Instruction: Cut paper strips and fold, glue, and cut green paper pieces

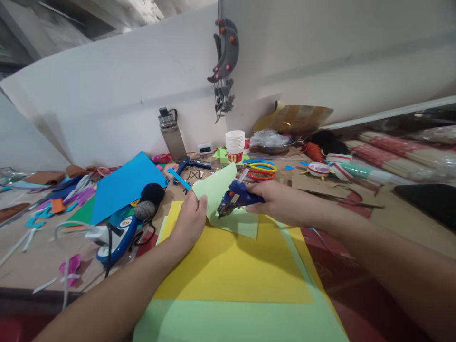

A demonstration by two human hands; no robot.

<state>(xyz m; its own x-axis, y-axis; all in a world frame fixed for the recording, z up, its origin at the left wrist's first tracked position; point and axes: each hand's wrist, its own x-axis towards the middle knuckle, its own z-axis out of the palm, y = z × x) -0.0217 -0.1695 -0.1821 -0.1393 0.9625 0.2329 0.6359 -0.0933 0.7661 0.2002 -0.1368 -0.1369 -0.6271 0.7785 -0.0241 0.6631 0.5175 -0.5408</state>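
My right hand (pixel 269 202) grips a blue hot glue gun (pixel 237 195), its nozzle pointing down and left and a pale glue stick poking out of the back. The nozzle is close to a curled light green paper (pixel 210 187); whether it touches, I cannot tell. My left hand (pixel 190 213) pinches the left edge of that paper between thumb and fingers. A narrow blue strip (pixel 179 179) rises from beside the left fingertips; whether they hold it too is hidden. Below both hands lie a yellow sheet (pixel 231 266) and a larger light green sheet (pixel 235 323).
To the left are a blue sheet (pixel 123 187), yarn balls (pixel 151 192), a blue and white device (pixel 119 242) and a cable (pixel 59 237). Behind stand a bottle (pixel 173 135), paper cups (pixel 235 142) and scissors (pixel 261 170). Wrapped stick bundles (pixel 399 152) lie right.
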